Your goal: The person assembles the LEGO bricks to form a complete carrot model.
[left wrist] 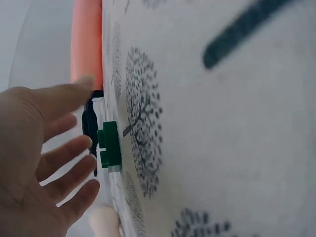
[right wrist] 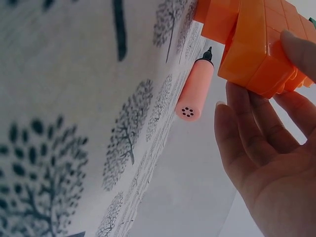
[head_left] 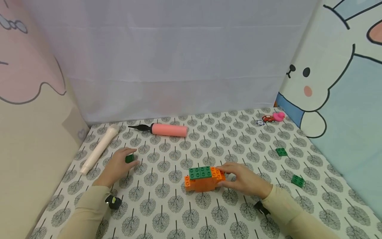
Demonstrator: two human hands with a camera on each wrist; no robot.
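Near the middle of the table, an orange toy-brick build [head_left: 203, 184] carries a row of green bricks [head_left: 200, 172] on top. My right hand [head_left: 246, 180] grips its right end, thumb on the near side and fingers behind. In the right wrist view the thumb presses the orange bricks [right wrist: 256, 47] from one side and the fingertips lie against another. At the left, a small green brick [head_left: 129, 158] sits on the cloth between thumb and fingers of my left hand [head_left: 117, 167]. The left wrist view shows those fingers loosely bent and apart from the green brick [left wrist: 112, 145].
A pink hand pump [head_left: 169, 130] with a black nozzle lies at the back, and a long white club-shaped thing [head_left: 99, 149] at the left. Two green bricks, one farther back [head_left: 281, 152], lie at right. A pink duck [head_left: 279, 116] and red toy car [head_left: 268, 119] stand back right.
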